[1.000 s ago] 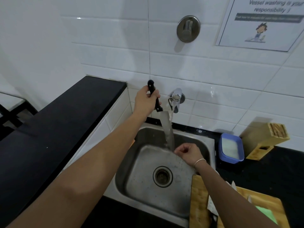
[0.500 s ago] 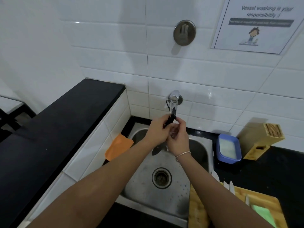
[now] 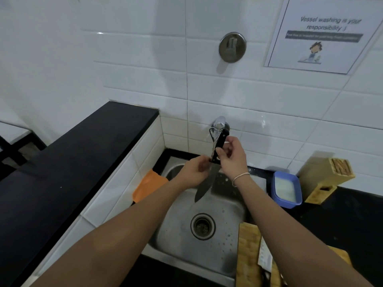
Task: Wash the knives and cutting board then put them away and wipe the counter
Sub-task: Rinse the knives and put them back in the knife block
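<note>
A chef's knife (image 3: pixel 205 184) with a black handle hangs tip-down over the steel sink (image 3: pixel 178 228), under water running from the tap (image 3: pixel 219 124). My right hand (image 3: pixel 233 160) grips the black handle. My left hand (image 3: pixel 193 172) pinches the knife where blade meets handle. A wooden cutting board (image 3: pixel 248 257) leans on the sink's right edge, with another knife blade (image 3: pixel 264 258) lying on it, partly hidden by my right forearm. A wooden knife block (image 3: pixel 325 178) stands at the right against the wall.
A blue tub (image 3: pixel 287 189) with pale contents sits between sink and knife block. An orange cloth (image 3: pixel 149 184) lies at the sink's left corner. A raised black counter ledge (image 3: pixel 62 162) runs along the left. Black countertop (image 3: pixel 342 220) extends right.
The knife went from my left hand's raised grip to my right hand on the handle. It now hangs tip-down under the tap, with my left hand at the blade's base.
</note>
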Motion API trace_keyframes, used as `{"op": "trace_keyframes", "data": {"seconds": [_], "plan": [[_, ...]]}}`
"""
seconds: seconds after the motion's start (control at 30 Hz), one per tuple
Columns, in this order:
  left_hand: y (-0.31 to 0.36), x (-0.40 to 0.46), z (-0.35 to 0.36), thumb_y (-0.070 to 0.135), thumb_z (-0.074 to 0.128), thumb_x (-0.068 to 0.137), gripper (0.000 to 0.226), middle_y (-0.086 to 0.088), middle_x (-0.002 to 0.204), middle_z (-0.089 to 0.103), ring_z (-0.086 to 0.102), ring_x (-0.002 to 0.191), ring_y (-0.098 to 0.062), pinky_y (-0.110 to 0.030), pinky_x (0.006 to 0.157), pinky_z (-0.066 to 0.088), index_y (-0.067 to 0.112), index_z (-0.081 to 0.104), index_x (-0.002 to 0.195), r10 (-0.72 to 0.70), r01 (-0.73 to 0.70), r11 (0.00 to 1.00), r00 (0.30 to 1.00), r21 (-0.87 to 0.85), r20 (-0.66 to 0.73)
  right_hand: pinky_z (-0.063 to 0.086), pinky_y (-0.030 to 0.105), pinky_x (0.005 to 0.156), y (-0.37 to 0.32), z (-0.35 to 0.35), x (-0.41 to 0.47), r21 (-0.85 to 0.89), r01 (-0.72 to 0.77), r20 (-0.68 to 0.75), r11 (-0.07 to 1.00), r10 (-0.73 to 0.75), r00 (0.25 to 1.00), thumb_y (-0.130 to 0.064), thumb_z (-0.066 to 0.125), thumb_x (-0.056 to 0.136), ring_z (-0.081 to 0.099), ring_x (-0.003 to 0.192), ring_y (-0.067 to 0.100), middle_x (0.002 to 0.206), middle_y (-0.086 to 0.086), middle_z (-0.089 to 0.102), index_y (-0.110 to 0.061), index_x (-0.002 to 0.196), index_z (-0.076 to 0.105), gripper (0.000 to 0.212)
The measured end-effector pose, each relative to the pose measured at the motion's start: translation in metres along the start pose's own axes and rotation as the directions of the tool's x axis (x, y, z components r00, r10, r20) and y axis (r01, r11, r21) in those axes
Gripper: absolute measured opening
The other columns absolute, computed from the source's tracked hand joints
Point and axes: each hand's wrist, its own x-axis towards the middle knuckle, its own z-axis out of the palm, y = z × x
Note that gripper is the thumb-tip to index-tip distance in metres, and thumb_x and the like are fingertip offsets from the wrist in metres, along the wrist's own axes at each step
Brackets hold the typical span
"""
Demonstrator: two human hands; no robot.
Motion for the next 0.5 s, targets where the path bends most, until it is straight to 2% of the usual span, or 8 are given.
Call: {"op": "trace_keyframes", "data": {"seconds": [0.07,0.13,0.2,0.23,0.3,0.37,0.43,0.5], "plan": [[-0.011,-0.002,0.002,0.006,0.071,0.091,0.018,0.001,0.088,0.069,0.068,0.080,-0.005,-0.029,0.075,0.056,0.019,0.063,0.100,-0.015,0.011,0.998,0.999,0.066,0.052,0.043,0.008,0.072,0.000,-0.003,0.003,0.013,0.004,0.038,1.000,-0.004,0.999,-0.001,0.065,0.092,0.052,0.069,0.004,0.079,-0.002,0.055,-0.028,0.105,0.051,0.033],[-0.021,-0.003,0.002,0.012,0.076,0.089,0.015,-0.004,0.089,0.074,0.071,0.081,-0.010,-0.036,0.078,0.061,0.016,0.067,0.099,-0.052,0.045,0.994,0.997,0.104,0.065,0.046,0.014,0.075,0.001,-0.005,0.003,0.043,0.004,0.069,0.999,-0.007,0.998,0.002,0.064,0.092,0.052,0.071,0.009,0.081,0.004,0.055,-0.032,0.101,0.051,0.038],[-0.030,-0.003,0.001,0.017,0.079,0.087,0.011,0.002,0.086,0.076,0.072,0.080,-0.009,-0.038,0.080,0.061,0.018,0.072,0.096,-0.045,0.031,0.991,0.993,0.127,0.108,0.052,0.024,0.079,0.002,-0.009,0.003,0.101,-0.016,0.046,0.995,0.012,0.999,0.004,0.062,0.093,0.059,0.074,0.012,0.082,0.005,0.060,-0.031,0.103,0.051,0.038],[-0.033,-0.005,0.001,0.021,0.079,0.087,0.007,0.006,0.081,0.074,0.070,0.075,-0.005,-0.034,0.075,0.060,0.021,0.073,0.088,-0.048,0.029,0.989,0.991,0.148,0.122,0.056,0.026,0.078,0.003,-0.013,0.004,0.144,-0.040,0.018,0.989,0.038,0.999,0.006,0.060,0.094,0.063,0.073,0.011,0.081,0.003,0.063,-0.027,0.104,0.051,0.035],[-0.036,-0.006,0.001,0.027,0.078,0.088,0.018,0.012,0.067,0.069,0.065,0.064,0.000,-0.025,0.064,0.052,0.027,0.068,0.073,-0.080,0.059,0.982,0.991,0.178,0.109,0.059,0.024,0.070,0.008,-0.022,0.007,0.256,-0.097,-0.059,0.962,0.116,0.992,0.008,0.057,0.096,0.064,0.066,0.006,0.077,0.003,0.060,-0.017,0.107,0.051,0.028],[-0.036,-0.005,0.001,0.033,0.076,0.090,0.025,0.011,0.062,0.066,0.063,0.059,-0.003,-0.027,0.059,0.050,0.027,0.067,0.068,-0.093,0.077,0.979,0.992,0.188,0.079,0.058,0.022,0.065,0.017,-0.030,0.010,0.324,-0.159,-0.126,0.933,0.209,0.970,0.007,0.056,0.097,0.061,0.058,0.008,0.074,0.005,0.055,-0.009,0.115,0.048,0.025],[-0.032,-0.002,0.002,0.034,0.071,0.094,0.036,0.011,0.055,0.057,0.053,0.052,0.001,-0.029,0.058,0.044,0.025,0.062,0.060,-0.043,0.027,0.975,0.997,0.221,0.069,0.057,0.022,0.063,0.025,-0.034,0.011,0.367,-0.216,-0.134,0.905,0.281,0.950,0.004,0.056,0.098,0.058,0.051,0.008,0.074,0.008,0.053,-0.007,0.119,0.047,0.025],[-0.022,0.004,0.004,0.028,0.065,0.099,0.043,0.013,0.050,0.046,0.043,0.049,0.002,-0.026,0.057,0.034,0.021,0.058,0.057,0.014,-0.029,0.976,0.997,0.216,0.071,0.057,0.023,0.064,0.028,-0.032,0.009,0.388,-0.245,-0.112,0.888,0.310,0.944,0.003,0.056,0.098,0.057,0.050,0.008,0.073,0.008,0.053,-0.007,0.120,0.047,0.025]]}}
